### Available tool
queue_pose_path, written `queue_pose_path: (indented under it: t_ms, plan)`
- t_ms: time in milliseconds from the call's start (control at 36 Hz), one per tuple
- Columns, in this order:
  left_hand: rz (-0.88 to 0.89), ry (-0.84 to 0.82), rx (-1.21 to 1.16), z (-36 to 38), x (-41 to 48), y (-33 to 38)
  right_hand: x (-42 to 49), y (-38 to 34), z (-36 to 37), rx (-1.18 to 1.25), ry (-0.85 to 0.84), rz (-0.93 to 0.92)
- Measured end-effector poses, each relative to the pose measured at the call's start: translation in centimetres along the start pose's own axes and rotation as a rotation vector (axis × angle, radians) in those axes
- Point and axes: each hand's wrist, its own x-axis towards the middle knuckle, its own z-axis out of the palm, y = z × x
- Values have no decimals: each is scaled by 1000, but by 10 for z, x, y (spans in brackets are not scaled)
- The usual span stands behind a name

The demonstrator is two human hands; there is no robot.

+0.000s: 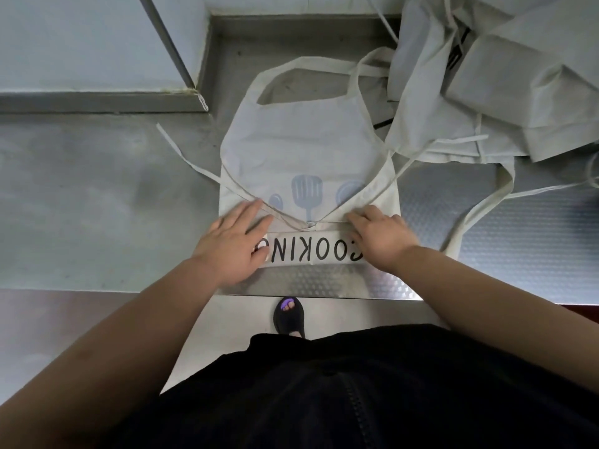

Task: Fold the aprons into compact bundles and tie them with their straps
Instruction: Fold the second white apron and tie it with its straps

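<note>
Cream cloth apron with blue utensil print (304,140): flat on the dimpled steel table (97,196), near hem turned up in one narrow band, so first fold only, by the look of it. Thin cream waist straps (201,166) loose, untied. Left hand (231,243) flat on the band, grip slack. Right hand (381,236) at the band's edge, fingers bent; grip on cloth or not, cannot tell. Heap of pale aprons (502,76) at far right, not yet folded.

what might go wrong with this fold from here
1. The left strap trails loose across the apron; it may get folded inside, leaving nothing to tie with.
2. The pile of aprons lies against its right side with straps crossing; folding on may drag or tangle them.
</note>
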Motion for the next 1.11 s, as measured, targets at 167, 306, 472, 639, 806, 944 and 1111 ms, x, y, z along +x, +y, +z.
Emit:
queue_pose_path:
  t_ms: [167,306,472,639,806,944,1111]
  plan:
    - [132,-56,88,-13,16,3,-5,-8,-11,-39,-9,8]
    - [21,-47,12,-9,8,2,-7,-10,-11,-74,-3,67]
    - [-29,-6,24,-4,2,-3,-4,-14,-7,-96,32,114]
    - [150,-15,31,-13,10,6,-3,-15,-7,-102,42,117]
    - [94,7,34,-5,12,11,-3,-16,-8,-104,31,120]
    - [35,34,2,-10,13,8,-2,-15,-8,-104,22,126]
    - [-301,-57,-64,6,-3,-12,-2,-16,-7,-101,38,132]
